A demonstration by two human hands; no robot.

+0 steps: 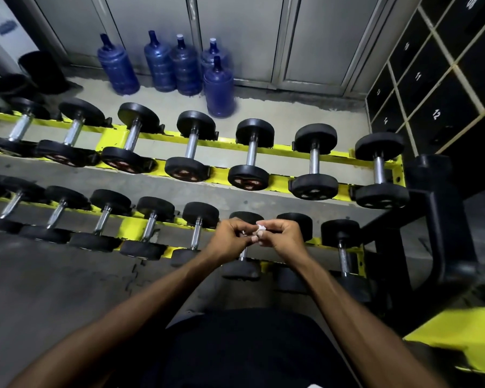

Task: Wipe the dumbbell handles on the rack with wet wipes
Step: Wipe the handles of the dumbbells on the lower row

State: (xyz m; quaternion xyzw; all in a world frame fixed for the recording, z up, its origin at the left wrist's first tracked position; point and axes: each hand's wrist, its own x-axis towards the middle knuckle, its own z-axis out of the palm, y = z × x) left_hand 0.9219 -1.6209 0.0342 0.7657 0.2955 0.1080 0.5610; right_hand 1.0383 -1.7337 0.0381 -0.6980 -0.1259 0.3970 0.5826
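A yellow two-tier rack (280,149) holds several black dumbbells with chrome handles. My two hands meet over the lower tier, above one dumbbell (242,268) whose handle shows just below them. My right hand (283,238) pinches a small crumpled white wet wipe (261,227) at its fingertips. My left hand (228,238) has curled fingers touching the same wipe from the left. Another lower-tier dumbbell (342,257) lies just to the right of my hands.
Several blue water jugs (218,88) stand on the floor behind the rack, by grey metal doors. Black numbered lockers (431,88) fill the right wall. The rack's black end post (443,219) and a yellow frame part (459,337) stand at right.
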